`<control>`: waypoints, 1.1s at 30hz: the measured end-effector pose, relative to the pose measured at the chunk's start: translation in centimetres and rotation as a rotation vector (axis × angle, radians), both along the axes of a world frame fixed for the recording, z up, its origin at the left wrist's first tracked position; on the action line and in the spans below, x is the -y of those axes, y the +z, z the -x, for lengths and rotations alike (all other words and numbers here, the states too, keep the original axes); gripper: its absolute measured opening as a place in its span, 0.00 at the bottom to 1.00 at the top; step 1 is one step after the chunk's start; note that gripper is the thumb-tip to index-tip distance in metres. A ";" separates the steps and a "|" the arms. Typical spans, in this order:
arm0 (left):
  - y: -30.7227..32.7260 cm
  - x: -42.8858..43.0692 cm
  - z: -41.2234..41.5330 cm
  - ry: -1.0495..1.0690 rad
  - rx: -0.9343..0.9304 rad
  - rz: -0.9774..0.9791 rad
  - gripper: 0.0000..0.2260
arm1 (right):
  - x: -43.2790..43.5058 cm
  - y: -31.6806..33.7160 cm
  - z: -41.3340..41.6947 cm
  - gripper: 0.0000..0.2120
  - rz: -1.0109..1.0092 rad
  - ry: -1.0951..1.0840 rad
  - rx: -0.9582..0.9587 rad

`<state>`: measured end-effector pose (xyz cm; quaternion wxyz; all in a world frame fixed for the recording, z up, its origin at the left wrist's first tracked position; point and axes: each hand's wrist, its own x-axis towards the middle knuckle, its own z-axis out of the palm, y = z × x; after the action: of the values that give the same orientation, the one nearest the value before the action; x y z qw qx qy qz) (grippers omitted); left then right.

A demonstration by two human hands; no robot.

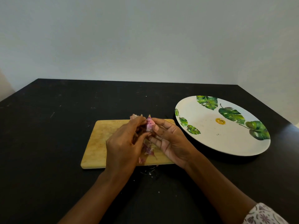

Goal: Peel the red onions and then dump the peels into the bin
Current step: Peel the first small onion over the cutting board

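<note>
Peel-gathering is judged in hand: the peels (148,126) are held over the cutting board (95,143), pinched in the curled fingers of the left hand (123,146) and right hand (171,141); loose scraps (148,151) should be collected next, then carried to a bin not in view.

Matt black tabletop (64,126), flecked with scuffs; pale scored wooden chopping board (100,143); glossy leaf-printed plate (210,139) at three o'clock; papery onion peels (148,149).
</note>
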<state>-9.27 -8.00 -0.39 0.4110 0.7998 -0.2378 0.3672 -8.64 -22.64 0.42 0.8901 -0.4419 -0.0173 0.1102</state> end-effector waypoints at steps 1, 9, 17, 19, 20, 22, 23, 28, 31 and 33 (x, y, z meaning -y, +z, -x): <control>0.0 0.0 0.0 0.007 0.012 -0.015 0.19 | 0.0 0.0 0.0 0.14 0.001 -0.002 0.000; 0.7 -0.1 -0.3 -0.051 -0.166 -0.017 0.20 | 0.1 -0.2 -0.2 0.18 0.071 0.006 0.021; 1.7 0.1 0.4 -0.136 -0.320 0.099 0.22 | 0.7 -0.1 -0.3 0.17 0.176 0.033 0.034; 1.8 0.2 0.5 -0.140 -0.324 0.138 0.20 | 0.5 -0.1 -0.3 0.17 0.151 0.033 0.028; 1.8 0.3 0.5 -0.149 -0.336 0.173 0.19 | 0.4 -0.1 -0.2 0.18 0.132 0.031 0.026; 1.8 0.4 0.6 -0.168 -0.363 0.265 0.17 | 0.2 -0.1 -0.2 0.17 0.093 0.019 0.030; 1.9 0.4 0.6 -0.167 -0.369 0.305 0.17 | 0.2 -0.2 -0.2 0.17 0.079 0.011 0.036; 2.2 0.0 0.4 -0.125 -0.346 0.354 0.15 | 0.3 -0.3 -0.1 0.15 0.047 -0.009 0.028; 2.2 -0.1 0.3 -0.105 -0.331 0.329 0.14 | 0.2 -0.2 -0.1 0.15 0.043 -0.013 0.032; 2.2 0.0 0.3 -0.123 -0.344 0.311 0.15 | 0.1 -0.2 0.0 0.17 0.057 -0.006 0.046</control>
<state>-9.61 -7.97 1.78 0.5853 0.7617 -0.1534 0.2319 -8.63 -22.78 0.23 0.8767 -0.4698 -0.0336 0.0978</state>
